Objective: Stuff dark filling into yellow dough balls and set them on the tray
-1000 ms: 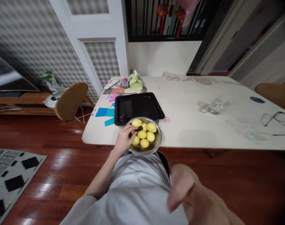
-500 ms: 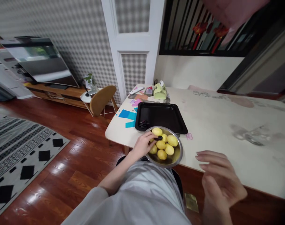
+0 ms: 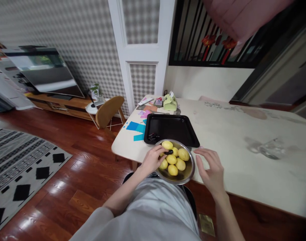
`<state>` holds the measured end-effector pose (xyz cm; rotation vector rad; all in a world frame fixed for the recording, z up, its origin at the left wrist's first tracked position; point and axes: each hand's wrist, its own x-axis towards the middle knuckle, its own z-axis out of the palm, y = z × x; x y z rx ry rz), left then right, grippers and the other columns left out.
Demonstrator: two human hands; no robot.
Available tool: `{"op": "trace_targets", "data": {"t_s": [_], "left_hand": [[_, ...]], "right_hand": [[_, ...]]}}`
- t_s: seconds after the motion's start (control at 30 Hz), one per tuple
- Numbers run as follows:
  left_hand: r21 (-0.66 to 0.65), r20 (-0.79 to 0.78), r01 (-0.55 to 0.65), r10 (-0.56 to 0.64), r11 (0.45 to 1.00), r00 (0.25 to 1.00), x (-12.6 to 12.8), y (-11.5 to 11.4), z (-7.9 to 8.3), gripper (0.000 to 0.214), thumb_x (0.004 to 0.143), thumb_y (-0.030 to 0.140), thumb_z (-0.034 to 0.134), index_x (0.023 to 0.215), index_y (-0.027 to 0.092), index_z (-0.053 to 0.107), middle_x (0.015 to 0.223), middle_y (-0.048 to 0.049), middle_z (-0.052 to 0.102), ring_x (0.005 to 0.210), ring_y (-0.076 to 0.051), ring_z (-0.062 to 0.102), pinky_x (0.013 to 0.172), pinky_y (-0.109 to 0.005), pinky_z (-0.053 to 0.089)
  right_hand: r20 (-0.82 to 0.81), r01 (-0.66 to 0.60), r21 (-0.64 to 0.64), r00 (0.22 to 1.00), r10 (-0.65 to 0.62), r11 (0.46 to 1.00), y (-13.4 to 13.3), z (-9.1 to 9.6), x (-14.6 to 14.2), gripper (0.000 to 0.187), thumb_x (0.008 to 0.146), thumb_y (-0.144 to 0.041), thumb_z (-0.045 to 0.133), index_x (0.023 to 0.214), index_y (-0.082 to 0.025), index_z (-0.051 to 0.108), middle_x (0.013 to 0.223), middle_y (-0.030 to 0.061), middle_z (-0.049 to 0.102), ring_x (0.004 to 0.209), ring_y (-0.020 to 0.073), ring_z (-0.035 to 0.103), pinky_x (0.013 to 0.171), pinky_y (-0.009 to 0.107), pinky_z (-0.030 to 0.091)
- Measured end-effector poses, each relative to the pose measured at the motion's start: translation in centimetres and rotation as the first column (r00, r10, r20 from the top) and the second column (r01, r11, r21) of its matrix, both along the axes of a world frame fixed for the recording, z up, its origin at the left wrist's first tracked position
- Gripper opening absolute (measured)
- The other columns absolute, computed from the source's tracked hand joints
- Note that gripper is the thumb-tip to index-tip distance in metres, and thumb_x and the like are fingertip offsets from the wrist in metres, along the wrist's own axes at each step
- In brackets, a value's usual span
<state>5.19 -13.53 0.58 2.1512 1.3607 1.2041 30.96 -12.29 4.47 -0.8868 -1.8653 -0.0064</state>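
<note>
A round metal bowl (image 3: pixel 185 177) filled with several yellow lemons (image 3: pixel 171 159) sits at the front edge of the table, close against my body. My left hand (image 3: pixel 153 160) reaches over the bowl's left rim, its fingers pinched on a small, dark, glossy object (image 3: pixel 168 152) above the lemons; its kind is too small to make out. To the right of the bowl, my right hand (image 3: pixel 213 169) is empty with fingers apart, its fingertips close to the rim. Just behind the bowl lies a black baking tray (image 3: pixel 173 129), with several small dark pieces (image 3: pixel 153 136) in its near left corner.
On the white table (image 3: pixel 233 144) stand a green tissue box (image 3: pixel 170 101) at the back and a clear glass dish (image 3: pixel 270 150) at the right. Blue shapes (image 3: pixel 136 127) show left of the tray. A wooden chair (image 3: pixel 110 112) stands at the table's left.
My right hand has moved left, from over the table's right front to beside the bowl. My left hand keeps its pinch on the dark object over the lemons. The view has shifted slightly.
</note>
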Motion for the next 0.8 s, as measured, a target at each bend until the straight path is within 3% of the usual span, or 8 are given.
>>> {"op": "trace_targets", "data": {"t_s": [0.17,0.4,0.5,0.6,0.8], "left_hand": [[0.002,0.018,0.007,-0.007,1.0,1.0,0.0,-0.1,0.0,0.022,0.098,0.018,0.064,0.118,0.021,0.074,0.117,-0.0104,0.073,0.109,-0.026,0.072,0.099,-0.039,0.06],[0.017,0.036,0.0,-0.001,1.0,0.999,-0.2,-0.1,0.0,0.015,0.097,0.015,0.062,0.108,0.021,0.071,0.107,-0.0081,0.069,0.096,-0.022,0.071,0.089,-0.035,0.06],[0.024,0.035,-0.016,0.015,1.0,0.999,0.0,-0.3,0.2,0.01,0.097,0.014,0.062,0.099,0.021,0.069,0.105,-0.0071,0.068,0.098,-0.022,0.07,0.09,-0.035,0.059],[0.057,0.056,-0.027,0.024,0.998,0.998,0.1,-0.3,0.5,0.011,0.098,0.015,0.062,0.103,0.021,0.069,0.107,-0.0071,0.067,0.104,-0.022,0.069,0.096,-0.035,0.057],[0.175,-0.014,-0.207,0.213,0.963,0.977,-2.6,2.1,0.7,0.019,0.101,0.02,0.059,0.115,0.023,0.071,0.125,-0.0106,0.068,0.121,-0.027,0.065,0.109,-0.045,0.052]], "right_hand": [[0.048,-0.02,-0.08,0.999,0.024,0.997,1.1,-2.1,-0.2,0.014,0.103,-0.022,0.056,0.106,-0.026,0.069,0.1,0.0056,0.076,0.097,0.0258,0.069,0.099,0.05,0.052],[0.107,0.094,-0.051,0.99,-0.088,0.994,0.9,-1.8,0.3,0.015,0.104,-0.021,0.054,0.103,-0.024,0.069,0.099,0.0056,0.076,0.1,0.0258,0.068,0.089,0.043,0.049],[0.152,0.155,-0.031,0.977,-0.149,0.987,1.1,-2.0,0.7,0.016,0.104,-0.021,0.053,0.101,-0.023,0.068,0.099,0.0064,0.076,0.101,0.0262,0.067,0.087,0.042,0.048],[0.188,0.188,-0.019,0.965,-0.181,0.982,1.3,-2.3,1.1,0.016,0.104,-0.021,0.053,0.099,-0.023,0.068,0.098,0.0065,0.075,0.1,0.026,0.066,0.086,0.041,0.046],[0.197,0.197,-0.035,0.963,-0.186,0.98,1.4,-2.8,1.5,0.018,0.104,-0.021,0.052,0.097,-0.022,0.068,0.097,0.0063,0.075,0.1,0.0256,0.064,0.086,0.04,0.044]]}}
